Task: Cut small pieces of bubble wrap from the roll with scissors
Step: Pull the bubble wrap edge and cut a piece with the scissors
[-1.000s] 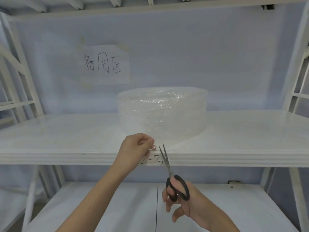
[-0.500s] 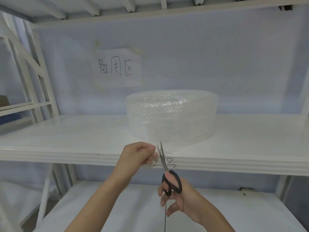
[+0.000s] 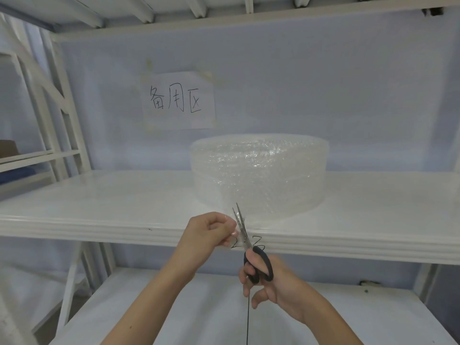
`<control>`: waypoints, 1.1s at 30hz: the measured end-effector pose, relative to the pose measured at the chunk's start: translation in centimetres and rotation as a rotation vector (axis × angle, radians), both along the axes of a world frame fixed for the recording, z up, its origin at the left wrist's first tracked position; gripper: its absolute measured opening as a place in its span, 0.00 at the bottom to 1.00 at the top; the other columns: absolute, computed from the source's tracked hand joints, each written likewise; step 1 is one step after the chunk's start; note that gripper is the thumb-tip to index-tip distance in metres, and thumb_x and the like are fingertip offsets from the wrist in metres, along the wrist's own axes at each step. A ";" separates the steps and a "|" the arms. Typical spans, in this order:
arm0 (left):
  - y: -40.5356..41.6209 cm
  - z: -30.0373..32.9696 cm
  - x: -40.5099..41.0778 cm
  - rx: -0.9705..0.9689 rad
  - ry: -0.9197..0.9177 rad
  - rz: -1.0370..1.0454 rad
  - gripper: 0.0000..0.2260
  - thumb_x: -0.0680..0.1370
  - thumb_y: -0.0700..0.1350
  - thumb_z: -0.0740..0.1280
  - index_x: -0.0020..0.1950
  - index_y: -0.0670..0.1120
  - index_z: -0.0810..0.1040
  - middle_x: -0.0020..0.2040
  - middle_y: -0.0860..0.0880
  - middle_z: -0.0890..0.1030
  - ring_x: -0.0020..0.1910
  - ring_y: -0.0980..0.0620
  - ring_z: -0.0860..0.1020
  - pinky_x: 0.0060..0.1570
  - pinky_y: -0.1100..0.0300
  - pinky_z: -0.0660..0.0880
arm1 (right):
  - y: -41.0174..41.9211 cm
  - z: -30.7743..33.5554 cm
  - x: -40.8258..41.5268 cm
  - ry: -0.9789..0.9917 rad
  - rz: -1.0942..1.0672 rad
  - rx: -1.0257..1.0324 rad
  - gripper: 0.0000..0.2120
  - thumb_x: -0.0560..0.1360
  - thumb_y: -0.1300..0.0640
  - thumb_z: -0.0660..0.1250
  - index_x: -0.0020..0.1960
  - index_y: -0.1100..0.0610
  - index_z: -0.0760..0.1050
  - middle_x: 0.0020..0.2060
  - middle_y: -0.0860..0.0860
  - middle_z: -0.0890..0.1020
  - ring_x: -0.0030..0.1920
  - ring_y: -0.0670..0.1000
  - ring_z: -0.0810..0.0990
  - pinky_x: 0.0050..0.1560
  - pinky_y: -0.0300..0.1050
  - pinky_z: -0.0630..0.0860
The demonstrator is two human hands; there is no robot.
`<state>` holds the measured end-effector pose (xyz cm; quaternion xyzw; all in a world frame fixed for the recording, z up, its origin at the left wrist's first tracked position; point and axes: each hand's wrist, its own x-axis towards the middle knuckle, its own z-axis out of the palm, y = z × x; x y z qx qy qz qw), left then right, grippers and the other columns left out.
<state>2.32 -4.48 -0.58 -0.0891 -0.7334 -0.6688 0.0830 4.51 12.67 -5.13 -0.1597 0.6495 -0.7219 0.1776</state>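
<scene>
A roll of bubble wrap lies flat on its side on a white shelf, close to the front edge and right of the middle, with a loose clear flap hanging down from it over the shelf lip. The left hand is closed in a pinch on that flap — thumb and fingertips pressed together just left of the blades, holding the plastic taut. The right hand grips the black handles of a pair of scissors, fingers through the loops, below the shelf edge. The blades point up and slightly left, nearly shut, with only a narrow gap at the tips, and the clear plastic sits between them right beside the left fingertips. Handwritten marks in black — they read like "2-3" — show on the shelf's front edge behind the scissors. On the pale wall behind the roll a taped paper sign carries three handwritten characters. A lower shelf lies beneath both forearms.
</scene>
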 end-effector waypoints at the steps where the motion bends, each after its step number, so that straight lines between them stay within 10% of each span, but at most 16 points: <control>1: 0.0 0.0 0.1 -0.002 0.003 0.003 0.04 0.77 0.37 0.69 0.44 0.38 0.82 0.34 0.46 0.84 0.29 0.58 0.78 0.35 0.67 0.77 | 0.0 0.0 0.0 0.022 -0.007 0.014 0.18 0.72 0.43 0.67 0.31 0.55 0.73 0.33 0.53 0.76 0.32 0.52 0.76 0.31 0.45 0.75; 25: -0.6 0.5 0.1 0.000 0.014 -0.037 0.13 0.77 0.51 0.69 0.45 0.41 0.84 0.43 0.45 0.86 0.36 0.54 0.80 0.44 0.60 0.80 | -0.6 0.6 -0.4 0.089 -0.045 0.045 0.17 0.71 0.45 0.70 0.33 0.57 0.75 0.35 0.55 0.72 0.29 0.51 0.75 0.30 0.45 0.77; 33: 0.6 0.8 -1.0 -0.029 0.119 0.045 0.11 0.79 0.45 0.68 0.39 0.41 0.81 0.32 0.48 0.78 0.31 0.55 0.76 0.36 0.63 0.79 | -0.8 0.5 -0.2 0.074 -0.055 0.031 0.16 0.72 0.46 0.69 0.32 0.56 0.74 0.33 0.53 0.72 0.29 0.52 0.74 0.30 0.45 0.77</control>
